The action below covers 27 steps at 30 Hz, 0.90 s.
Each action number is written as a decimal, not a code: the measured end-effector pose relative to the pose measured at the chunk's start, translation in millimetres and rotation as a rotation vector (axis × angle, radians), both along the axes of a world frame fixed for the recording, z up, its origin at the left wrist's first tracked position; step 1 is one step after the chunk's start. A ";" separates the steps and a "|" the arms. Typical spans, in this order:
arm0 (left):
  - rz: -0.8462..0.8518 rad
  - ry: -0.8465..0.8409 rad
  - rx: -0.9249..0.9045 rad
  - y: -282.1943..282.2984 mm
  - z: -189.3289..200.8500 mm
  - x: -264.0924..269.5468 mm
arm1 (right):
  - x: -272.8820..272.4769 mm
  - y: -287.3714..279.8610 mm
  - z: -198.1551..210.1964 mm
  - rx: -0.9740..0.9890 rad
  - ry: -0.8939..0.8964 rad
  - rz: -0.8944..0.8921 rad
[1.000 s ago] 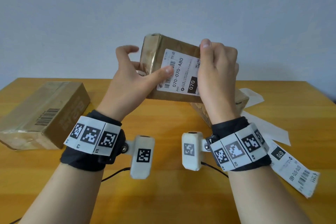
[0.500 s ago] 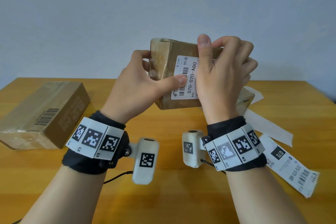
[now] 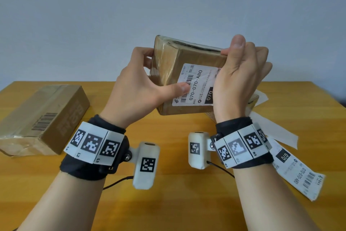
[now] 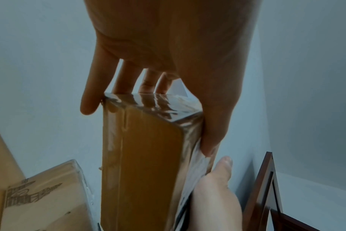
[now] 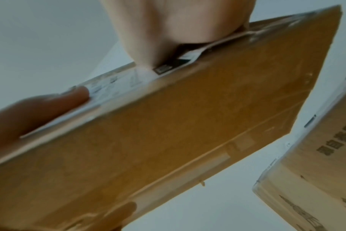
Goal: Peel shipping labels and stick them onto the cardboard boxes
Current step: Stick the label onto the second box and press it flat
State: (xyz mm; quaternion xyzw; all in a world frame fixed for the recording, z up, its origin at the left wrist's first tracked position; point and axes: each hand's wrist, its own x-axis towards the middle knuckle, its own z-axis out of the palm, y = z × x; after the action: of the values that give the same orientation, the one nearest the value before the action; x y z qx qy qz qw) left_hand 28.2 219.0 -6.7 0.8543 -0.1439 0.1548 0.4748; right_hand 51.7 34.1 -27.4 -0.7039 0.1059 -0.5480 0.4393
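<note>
I hold a tape-wrapped cardboard box (image 3: pixel 168 65) in the air over the table with both hands. A white shipping label (image 3: pixel 196 84) reading 070-070-A80 is stuck on the face towards me. My left hand (image 3: pixel 138 88) grips the box's left end, fingers behind it and thumb lying on the label's left edge. My right hand (image 3: pixel 239 77) grips the right end, thumb up at the top edge, its palm covering the label's right part. The left wrist view shows the box (image 4: pixel 144 156) end-on. In the right wrist view the label (image 5: pixel 117 84) runs along the box (image 5: pixel 168 132).
A second cardboard box (image 3: pixel 43 116) lies at the left of the wooden table (image 3: pixel 177 202). A third box (image 3: pixel 252 101) sits behind my right hand. At the right lie a loose label (image 3: pixel 297 172) and white backing strips (image 3: pixel 277 129).
The box has turned so its long side runs left to right. My right hand has slid to the right, so more of the label shows. My left thumb stays on the label.
</note>
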 end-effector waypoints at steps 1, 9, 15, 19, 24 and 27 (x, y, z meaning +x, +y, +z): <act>0.002 0.001 0.008 1.3 0.7 0.4 | 0.9 -0.4 -1.5 0.003 -0.011 0.006; -0.032 0.046 0.031 15.4 7.1 -0.2 | 8.4 -13.5 -8.0 0.011 -0.082 0.060; -0.070 0.156 0.009 16.2 3.4 4.7 | 6.3 -4.7 -2.9 0.036 -0.001 0.156; 0.038 0.169 -0.066 15.7 -1.0 10.1 | 0.2 8.1 3.5 -0.013 0.002 0.223; 0.063 0.177 -0.081 9.8 1.2 7.0 | -4.4 20.2 3.7 -0.167 0.126 0.200; 0.053 0.173 -0.080 3.9 1.2 3.3 | -5.5 28.1 -0.7 -0.244 0.170 0.118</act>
State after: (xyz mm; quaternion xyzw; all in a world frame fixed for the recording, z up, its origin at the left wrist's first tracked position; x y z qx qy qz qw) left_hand 31.6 222.9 -5.5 0.8483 -0.0734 0.0987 0.5150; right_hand 46.2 62.2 -28.0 -0.8011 0.0337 -0.4684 0.3712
